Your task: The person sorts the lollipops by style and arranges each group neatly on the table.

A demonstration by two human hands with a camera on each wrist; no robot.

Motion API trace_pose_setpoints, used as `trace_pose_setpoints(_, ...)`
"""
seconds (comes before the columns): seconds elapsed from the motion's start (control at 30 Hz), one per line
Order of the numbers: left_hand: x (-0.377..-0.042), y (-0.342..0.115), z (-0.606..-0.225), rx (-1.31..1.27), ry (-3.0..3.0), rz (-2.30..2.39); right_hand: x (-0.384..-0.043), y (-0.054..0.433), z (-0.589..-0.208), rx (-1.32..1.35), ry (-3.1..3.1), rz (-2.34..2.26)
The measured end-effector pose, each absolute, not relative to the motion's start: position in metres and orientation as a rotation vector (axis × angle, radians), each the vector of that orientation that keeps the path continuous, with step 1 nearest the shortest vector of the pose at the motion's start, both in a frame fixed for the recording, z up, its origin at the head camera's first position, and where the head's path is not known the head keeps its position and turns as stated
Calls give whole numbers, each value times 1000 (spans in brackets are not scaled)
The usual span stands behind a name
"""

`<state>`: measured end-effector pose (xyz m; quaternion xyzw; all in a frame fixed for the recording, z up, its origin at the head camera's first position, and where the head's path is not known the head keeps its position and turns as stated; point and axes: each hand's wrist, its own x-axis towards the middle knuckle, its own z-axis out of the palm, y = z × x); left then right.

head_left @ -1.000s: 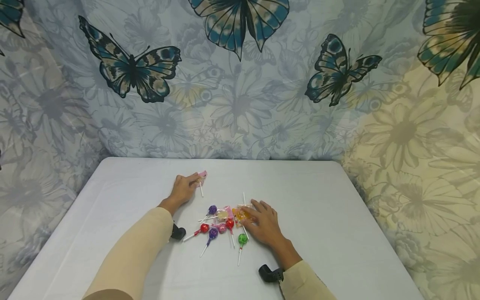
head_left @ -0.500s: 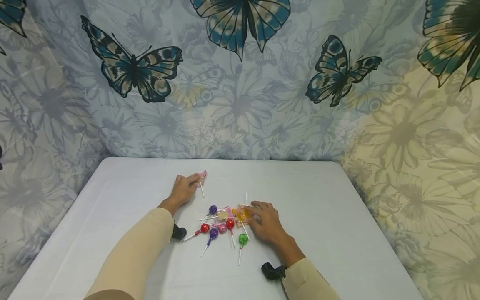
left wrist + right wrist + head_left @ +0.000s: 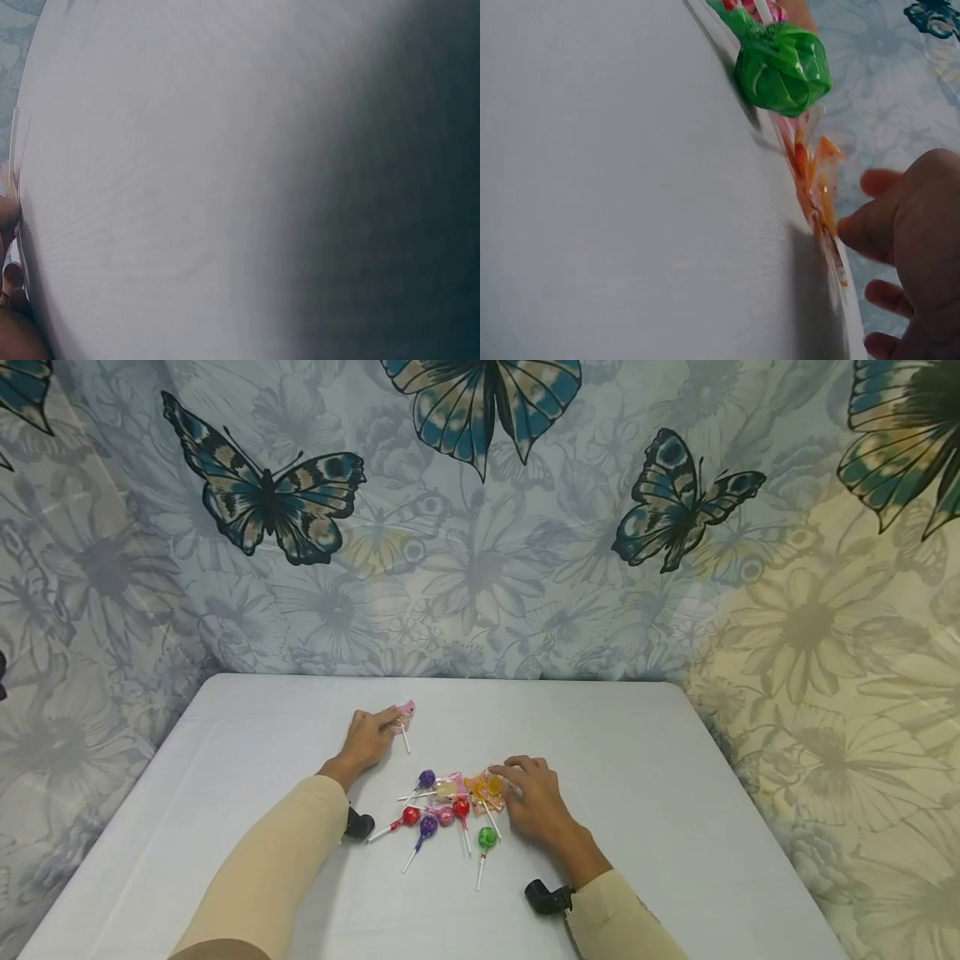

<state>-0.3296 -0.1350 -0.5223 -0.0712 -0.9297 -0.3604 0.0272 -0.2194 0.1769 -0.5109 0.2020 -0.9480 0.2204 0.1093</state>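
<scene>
My left hand [image 3: 367,737] pinches a pink-wrapped lollipop [image 3: 406,717] near the back of the table, its white stick pointing toward me. At the left wrist view's edge, only a few fingers [image 3: 9,217] and a stick show. My right hand [image 3: 534,793] is beside an orange-wrapped lollipop [image 3: 494,787], with loosely bent fingers reaching over its clear wrapper. In the right wrist view the thumb [image 3: 866,225] is at the edge of the orange wrapper [image 3: 821,191]. Part of that lollipop is hidden behind the hand. A green lollipop [image 3: 487,837] lies in front.
Between the hands lie purple lollipops [image 3: 427,827], red lollipops [image 3: 410,815], a pink one [image 3: 446,816] and a pink-wrapped yellow one [image 3: 447,789]. All rest on the white table [image 3: 615,752]. A butterfly-patterned wall covering [image 3: 480,568] hangs behind.
By the right hand, an orange lollipop's stick that pointed away has dropped from sight, and the orange wrapper has shifted slightly right. The right hand drew slightly rightward. The left hand stays put.
</scene>
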Motion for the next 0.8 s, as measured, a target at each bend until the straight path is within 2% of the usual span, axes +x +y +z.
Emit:
trace_pose_setpoints(0.17,-329,-136,-521,-223,-2874,-1111,-224,178,-507,750,-2892,611)
trace_pose_setpoints(0.5,-329,-136,-520,-238,-2879,-1095,-230,175,-502,794,-3047,508)
trace_pose_setpoints(0.8,-331,-135,-522,-237,-2894,-1098,-233,178,-498,639,-3037,550)
